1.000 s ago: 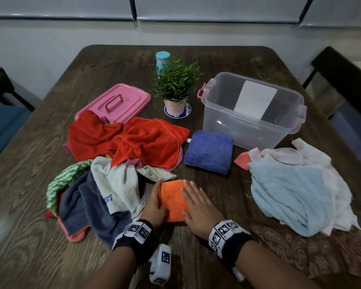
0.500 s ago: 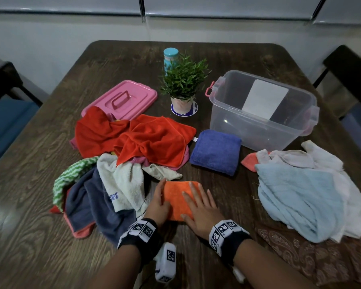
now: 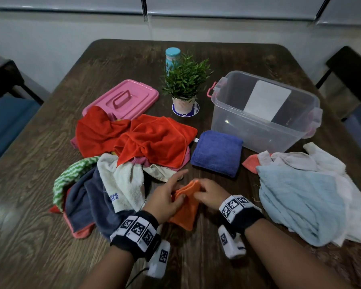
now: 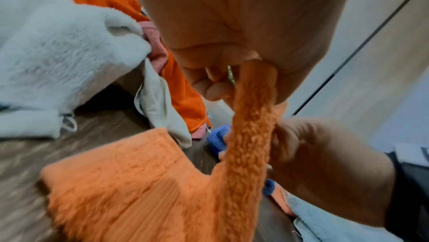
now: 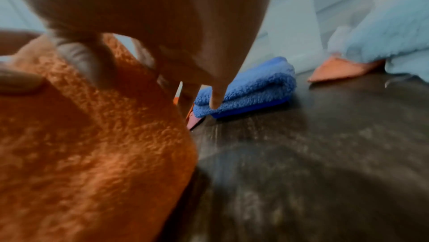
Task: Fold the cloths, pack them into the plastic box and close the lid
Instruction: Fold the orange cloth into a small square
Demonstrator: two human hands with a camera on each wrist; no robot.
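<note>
Orange cloth (image 3: 184, 207) pinched at its raised edge by left hand (image 3: 165, 202) and right hand (image 3: 208, 192), lower part draped below the fingers, blue cloth (image 3: 217, 153) lying beyond them.

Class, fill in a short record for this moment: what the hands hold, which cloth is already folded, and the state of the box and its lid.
held cloth: orange cloth, lifted at its top edge
left hand: pinches the orange cloth
right hand: pinches the same edge
folded cloth: blue cloth, lying on the table beside the box
plastic box: open, no cloths inside
pink lid: off, on the table, partly under a red cloth
</note>
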